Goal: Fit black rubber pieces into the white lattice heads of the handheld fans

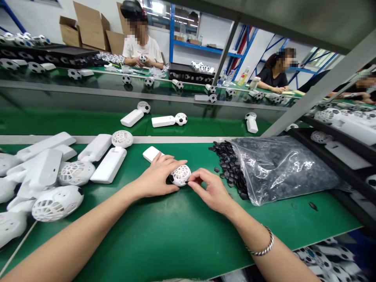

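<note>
On the green worktop (188, 231), the left hand (155, 176) clamps a white lattice ball (181, 175) joined to a white handle (150, 153), while the right hand (212, 190) pinches a small black piece (187, 181) against it. A clear plastic bag (279, 168) spills black pieces just beside them.

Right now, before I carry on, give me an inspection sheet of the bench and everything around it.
surface: green work bench, with a second green bench beyond it.
job's things: white lattice ball; white handle lying just behind it.
clutter: plastic bag of small black pieces, loose black pieces spilling from it; heap of white balls and handles on the left.
hands: left hand lies over the ball; right hand pinches something small and dark at the ball's side.
cables: thin pale line at lower left, possibly a cord.
surroundings: seated co-workers across the benches, cardboard boxes, blue shelving.
</note>
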